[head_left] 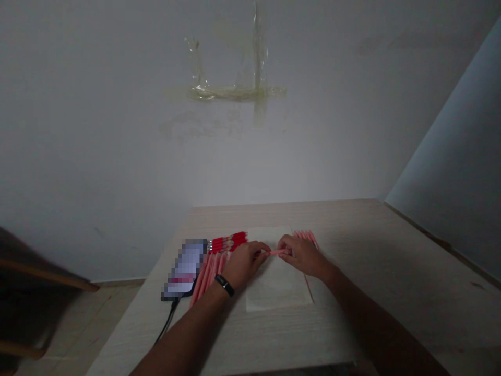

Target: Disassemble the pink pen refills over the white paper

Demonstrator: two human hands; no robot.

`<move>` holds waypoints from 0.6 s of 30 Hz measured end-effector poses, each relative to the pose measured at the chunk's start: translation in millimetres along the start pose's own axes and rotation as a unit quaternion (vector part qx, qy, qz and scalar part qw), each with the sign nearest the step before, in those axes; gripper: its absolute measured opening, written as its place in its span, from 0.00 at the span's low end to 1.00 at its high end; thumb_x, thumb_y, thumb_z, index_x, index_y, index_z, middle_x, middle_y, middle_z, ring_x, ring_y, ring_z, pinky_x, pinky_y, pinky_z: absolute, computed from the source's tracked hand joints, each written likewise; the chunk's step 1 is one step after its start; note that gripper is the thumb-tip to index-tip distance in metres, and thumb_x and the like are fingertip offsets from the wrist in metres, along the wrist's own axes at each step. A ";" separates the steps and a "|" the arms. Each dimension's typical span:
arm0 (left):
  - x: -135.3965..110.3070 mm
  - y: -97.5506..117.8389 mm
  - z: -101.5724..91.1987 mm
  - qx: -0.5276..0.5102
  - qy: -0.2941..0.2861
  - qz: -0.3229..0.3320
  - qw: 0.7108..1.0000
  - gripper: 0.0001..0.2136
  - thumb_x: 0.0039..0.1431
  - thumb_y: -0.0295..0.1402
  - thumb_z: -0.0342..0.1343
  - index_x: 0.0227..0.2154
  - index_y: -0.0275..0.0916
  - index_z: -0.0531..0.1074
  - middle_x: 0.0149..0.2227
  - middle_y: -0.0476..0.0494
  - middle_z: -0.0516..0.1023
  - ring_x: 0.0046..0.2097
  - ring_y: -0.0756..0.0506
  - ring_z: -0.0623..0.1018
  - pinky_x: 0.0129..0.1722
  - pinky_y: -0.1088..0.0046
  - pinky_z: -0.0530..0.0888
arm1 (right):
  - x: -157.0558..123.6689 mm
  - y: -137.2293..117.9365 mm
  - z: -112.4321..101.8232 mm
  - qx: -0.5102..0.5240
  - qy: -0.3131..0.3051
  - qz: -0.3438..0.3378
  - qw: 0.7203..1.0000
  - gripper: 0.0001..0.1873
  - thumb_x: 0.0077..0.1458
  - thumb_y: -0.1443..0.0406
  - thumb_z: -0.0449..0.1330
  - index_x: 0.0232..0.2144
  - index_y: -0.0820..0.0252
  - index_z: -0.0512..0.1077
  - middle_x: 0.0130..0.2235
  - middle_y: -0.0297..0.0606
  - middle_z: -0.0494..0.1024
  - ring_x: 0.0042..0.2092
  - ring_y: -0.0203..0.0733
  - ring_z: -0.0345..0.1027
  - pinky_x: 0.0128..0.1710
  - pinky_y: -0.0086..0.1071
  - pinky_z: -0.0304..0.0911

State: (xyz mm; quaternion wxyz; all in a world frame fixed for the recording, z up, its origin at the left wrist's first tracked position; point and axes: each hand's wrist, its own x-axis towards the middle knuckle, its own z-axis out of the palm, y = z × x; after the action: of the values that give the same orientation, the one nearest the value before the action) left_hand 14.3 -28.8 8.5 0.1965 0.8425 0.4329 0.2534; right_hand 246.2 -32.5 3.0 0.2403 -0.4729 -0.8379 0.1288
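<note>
Between my two hands a slim pink stick (278, 252), pen-like in shape, lies level above a pale sheet (276, 292). My left hand (247, 261), with a black band on its wrist, pinches its left end. The right end is in the closed fingers of my right hand (303, 255), which cover part of it. Just left of my left hand lies a row of long pink sticks (206, 274). Beyond them is a bundle of red pens (227, 243) with silvery tips. Several more pink sticks (307, 237) lie behind my right hand, partly hidden by it.
A phone (186, 269) with a blurred screen and a black cable (167, 321) lies at the table's left side. The wooden table (352, 313) meets a wall (332, 130) with peeling tape (235, 94). Dark wooden furniture (47, 269) stands at lower left.
</note>
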 end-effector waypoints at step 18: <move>2.4 -3.6 -1.8 -0.148 0.094 -0.008 0.984 0.13 0.56 0.30 0.62 0.46 0.40 0.75 0.36 0.46 0.80 0.36 0.48 0.79 0.37 0.72 0.75 | 2.7 1.7 1.7 0.049 0.034 -0.050 0.997 0.03 0.58 0.69 0.61 0.36 0.58 0.71 0.36 0.36 0.76 0.40 0.41 0.69 0.42 0.34 0.61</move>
State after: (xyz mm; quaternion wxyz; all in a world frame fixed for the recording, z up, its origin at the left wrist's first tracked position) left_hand 12.1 -24.6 8.6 0.2796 0.7727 0.4139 0.3917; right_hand 245.4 -29.3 1.6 0.2978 -0.4225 -0.8443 0.1414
